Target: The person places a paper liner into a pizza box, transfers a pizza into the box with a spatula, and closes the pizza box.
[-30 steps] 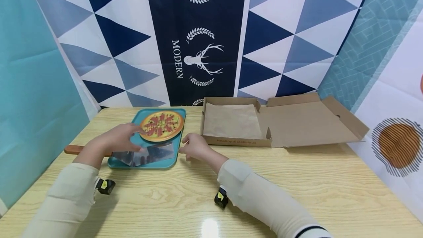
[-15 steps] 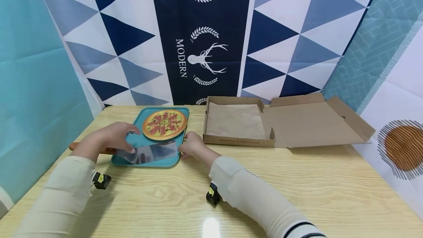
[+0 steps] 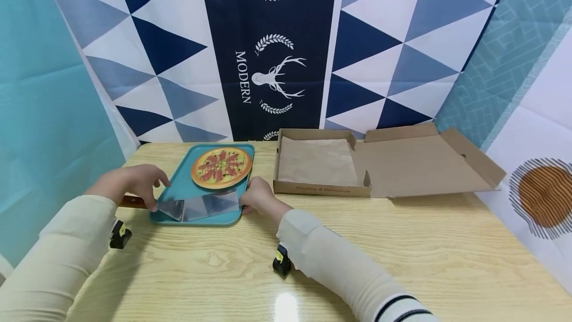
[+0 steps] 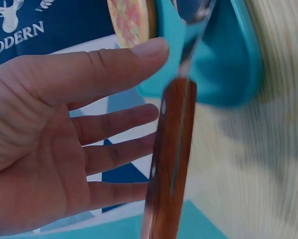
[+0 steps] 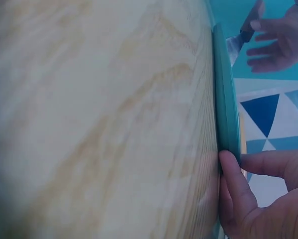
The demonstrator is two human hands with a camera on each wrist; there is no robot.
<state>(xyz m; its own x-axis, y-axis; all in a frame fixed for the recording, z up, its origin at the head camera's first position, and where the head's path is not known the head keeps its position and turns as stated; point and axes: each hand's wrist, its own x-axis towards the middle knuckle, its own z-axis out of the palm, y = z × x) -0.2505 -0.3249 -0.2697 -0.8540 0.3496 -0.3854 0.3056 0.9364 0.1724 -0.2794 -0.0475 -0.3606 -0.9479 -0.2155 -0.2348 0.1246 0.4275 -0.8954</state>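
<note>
A teal tray [image 3: 180, 185] lies at the left of the table, with a pizza [image 3: 221, 168] toward its back. Across its front lies a metal spatula [image 3: 210, 205], whose wooden handle [image 4: 172, 149] sticks out past the left side. My left hand [image 3: 134, 183] is at that handle, thumb and fingers spread and fairly straight; in the left wrist view its fingertips come up beside the wood, not wrapped around it. At the right front of the tray, my right hand [image 5: 273, 199] pinches the rim between thumb and fingers; some of these fingers are hidden.
An open cardboard pizza box [image 3: 321, 190] lined with brown paper [image 3: 317, 163] stands right of the tray. Its lid [image 3: 420, 165] spreads out to the right. Patterned cloth [image 3: 268, 63] hangs directly behind the wooden table [image 3: 250, 272].
My left hand has moved left, from over the spatula's blade to its handle. My right hand has closed in on the tray's right edge and now pinches it. The view shifted slightly.
</note>
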